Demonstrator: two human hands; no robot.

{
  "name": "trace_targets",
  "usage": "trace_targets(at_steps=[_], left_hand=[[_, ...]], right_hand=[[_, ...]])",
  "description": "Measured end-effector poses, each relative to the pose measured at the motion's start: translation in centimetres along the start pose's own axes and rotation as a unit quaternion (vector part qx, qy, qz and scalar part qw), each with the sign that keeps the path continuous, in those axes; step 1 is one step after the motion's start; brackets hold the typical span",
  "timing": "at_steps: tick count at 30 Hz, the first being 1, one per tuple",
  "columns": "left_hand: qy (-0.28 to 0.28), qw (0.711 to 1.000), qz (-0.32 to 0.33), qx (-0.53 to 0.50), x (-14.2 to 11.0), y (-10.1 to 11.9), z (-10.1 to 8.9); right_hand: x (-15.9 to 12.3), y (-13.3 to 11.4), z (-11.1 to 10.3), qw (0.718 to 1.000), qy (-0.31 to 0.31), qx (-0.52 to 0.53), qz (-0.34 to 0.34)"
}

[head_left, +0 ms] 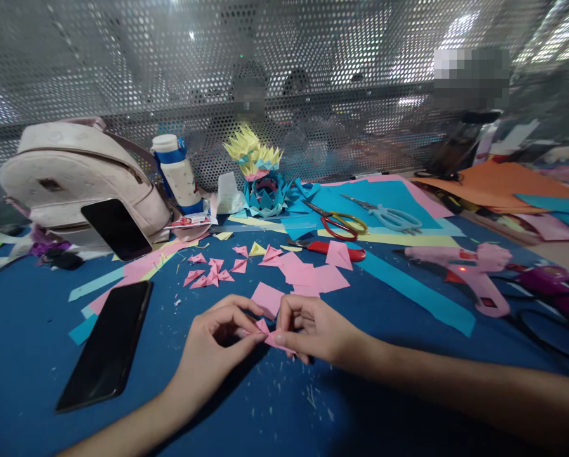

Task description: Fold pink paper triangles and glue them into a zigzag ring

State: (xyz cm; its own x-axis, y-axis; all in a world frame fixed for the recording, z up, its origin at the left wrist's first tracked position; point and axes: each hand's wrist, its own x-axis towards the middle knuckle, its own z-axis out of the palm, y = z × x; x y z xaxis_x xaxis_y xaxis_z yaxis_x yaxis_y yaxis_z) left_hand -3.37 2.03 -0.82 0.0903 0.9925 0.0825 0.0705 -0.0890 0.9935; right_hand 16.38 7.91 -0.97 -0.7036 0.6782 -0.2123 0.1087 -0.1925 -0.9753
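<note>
pink paper (264, 327) between both hands (222, 336)

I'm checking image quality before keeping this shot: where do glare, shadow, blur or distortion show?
Head view: bright glare spots dot the grey perforated metal wall; dark shadow falls across the blue tabletop below the right forearm; the far right looks smeared and stretched, including the orange paper sheets; square pixel blocks hide patches near the top; the small pink folded paper stays fairly readable.
</note>
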Motion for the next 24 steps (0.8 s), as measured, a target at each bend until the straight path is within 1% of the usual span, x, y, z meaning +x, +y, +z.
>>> trace_targets(at_steps=[2,5,8,11,13,16,20,24], left_hand=[[-0.014,1.000,-0.016,-0.010,0.1,0.0,0.0],[-0.046,0.996,-0.056,-0.054,0.2,0.0,0.0],[-0.072,0.992,-0.070,-0.081,0.3,-0.1,-0.2],[-0.092,0.988,-0.114,-0.050,0.6,0.1,-0.7],[-0.123,0.981,-0.150,-0.014,0.8,0.5,-0.9],[-0.165,0.970,-0.178,0.019,1.0,1.1,-1.0],[-0.155,0.970,-0.185,0.037,1.1,1.6,-0.8],[-0.141,0.974,-0.170,0.052,1.0,1.7,-0.8]], right_hand=[[0.0,0.0,0.0,1.000,0.001,-0.006,-0.003],[0.0,-0.1,-0.1,1.000,0.003,-0.016,-0.005],[0.0,-0.2,-0.2,0.999,0.003,-0.029,-0.013],[-0.1,-0.2,-0.3,0.999,0.006,-0.043,-0.022],[-0.2,-0.3,-0.2,0.998,0.008,-0.047,-0.033],[-0.3,-0.5,-0.1,0.997,0.012,-0.060,-0.043],[-0.5,-0.8,-0.1,0.995,0.019,-0.085,-0.043],[-0.5,-0.8,-0.2,0.995,0.017,-0.090,-0.039]])
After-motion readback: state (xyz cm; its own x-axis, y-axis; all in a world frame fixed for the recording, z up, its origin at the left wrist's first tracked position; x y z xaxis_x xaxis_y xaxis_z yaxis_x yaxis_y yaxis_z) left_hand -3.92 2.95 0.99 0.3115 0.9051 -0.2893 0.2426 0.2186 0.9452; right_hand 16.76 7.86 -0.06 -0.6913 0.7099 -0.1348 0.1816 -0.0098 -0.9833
